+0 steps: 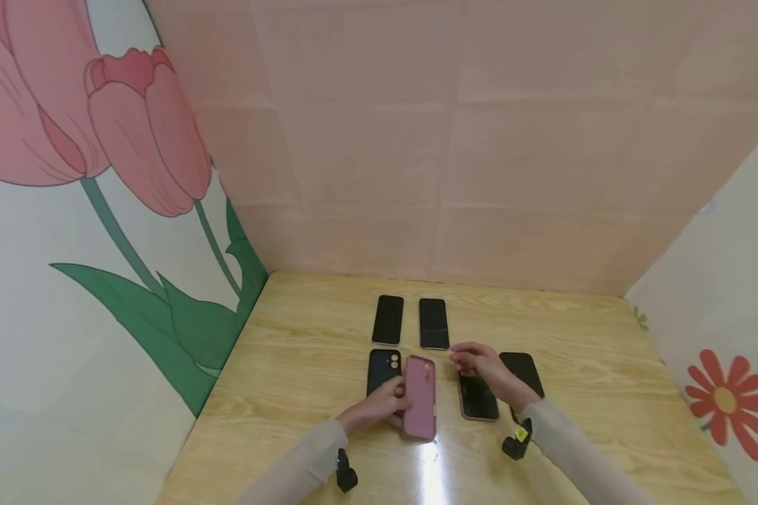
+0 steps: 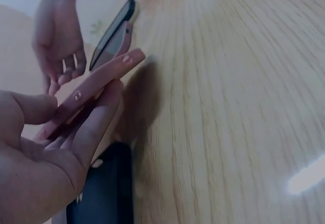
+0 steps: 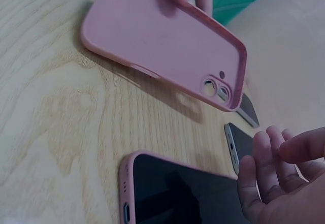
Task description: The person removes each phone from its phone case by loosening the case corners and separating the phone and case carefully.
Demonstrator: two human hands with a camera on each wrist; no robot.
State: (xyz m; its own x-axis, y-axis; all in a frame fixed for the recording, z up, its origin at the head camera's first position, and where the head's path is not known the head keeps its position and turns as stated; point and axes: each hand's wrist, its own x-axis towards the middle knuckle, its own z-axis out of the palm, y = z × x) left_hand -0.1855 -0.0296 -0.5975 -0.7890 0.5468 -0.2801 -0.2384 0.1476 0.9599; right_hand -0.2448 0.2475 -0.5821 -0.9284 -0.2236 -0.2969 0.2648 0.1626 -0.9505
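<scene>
My left hand [image 1: 382, 405] holds a pink phone case [image 1: 421, 398] by its left edge, thumb on one side and fingers behind. The case is tilted above the table with its hollow inside [image 3: 157, 41] and camera cutouts showing in the right wrist view. Under and beside that hand lies a black phone case [image 1: 382, 370], partly hidden, with two round camera openings. My right hand [image 1: 485, 368] hovers over a dark-screened phone in a pink case [image 3: 183, 193], its fingers loosely bent with nothing between them. That arm partly covers another black phone [image 1: 524, 372].
Two dark phones, one at the left [image 1: 388, 320] and one at the right [image 1: 434, 323], lie farther back on the wooden table [image 1: 316, 330]. A pink-covered wall [image 1: 366, 140] rises behind the table, with flower-painted walls at both sides.
</scene>
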